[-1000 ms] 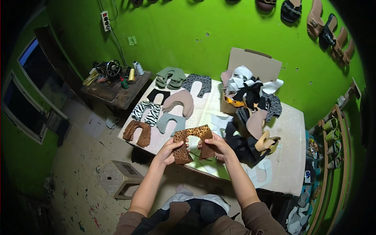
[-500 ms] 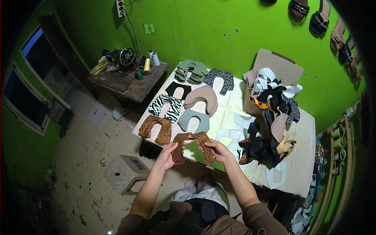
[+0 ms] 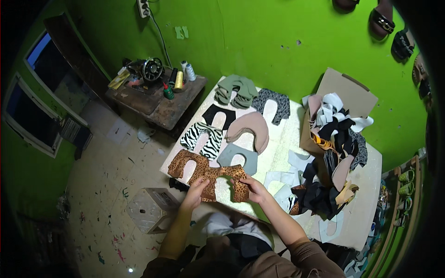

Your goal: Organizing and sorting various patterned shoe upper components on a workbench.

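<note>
Between my two hands hangs a leopard-print U-shaped cut piece (image 3: 238, 178), its printed face turned up. My left hand (image 3: 197, 191) pinches one leg of it, and my right hand (image 3: 254, 189) grips the other leg. Just beyond, at the table's near left corner, lies a stack of like leopard-print pieces (image 3: 187, 162), partly overlapped in view by the held piece. Farther back are zebra-print pieces (image 3: 202, 140), a grey-blue piece (image 3: 238, 156), a pink-beige stack (image 3: 250, 127), a black piece (image 3: 219, 114), a green stack (image 3: 235, 90) and dark grey patterned pieces (image 3: 273, 103).
On the right of the table (image 3: 354, 227), a cardboard box (image 3: 348, 85) overflows with scraps, and dark offcuts (image 3: 320, 197) lie before it. A sewing machine (image 3: 152, 69) stands on a small wooden table at the left. A plastic stool (image 3: 153, 208) is beside my left arm.
The held piece has turned from showing mostly its plain brown underside to its leopard-print face. My view has shifted, and the table appears lower and farther right.
</note>
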`<control>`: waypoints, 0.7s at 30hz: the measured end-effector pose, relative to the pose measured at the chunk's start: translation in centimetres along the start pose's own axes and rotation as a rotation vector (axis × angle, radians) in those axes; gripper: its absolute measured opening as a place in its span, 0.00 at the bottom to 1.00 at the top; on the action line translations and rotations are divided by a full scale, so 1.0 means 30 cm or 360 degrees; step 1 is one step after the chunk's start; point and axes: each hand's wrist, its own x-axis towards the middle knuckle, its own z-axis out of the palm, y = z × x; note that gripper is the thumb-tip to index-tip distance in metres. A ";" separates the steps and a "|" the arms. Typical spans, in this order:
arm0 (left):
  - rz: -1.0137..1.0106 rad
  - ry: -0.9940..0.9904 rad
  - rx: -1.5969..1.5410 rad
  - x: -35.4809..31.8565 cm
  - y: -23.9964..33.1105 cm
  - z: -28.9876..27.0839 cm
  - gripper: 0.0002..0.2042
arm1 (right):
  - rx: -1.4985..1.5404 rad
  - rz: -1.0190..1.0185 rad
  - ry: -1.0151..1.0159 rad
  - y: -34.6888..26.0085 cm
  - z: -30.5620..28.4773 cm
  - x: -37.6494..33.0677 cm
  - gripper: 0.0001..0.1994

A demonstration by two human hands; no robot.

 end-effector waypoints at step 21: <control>0.0302 -0.0231 0.1161 0.333 0.279 -0.503 0.13 | -0.0736 -0.0552 0.0959 0.326 0.186 0.431 0.11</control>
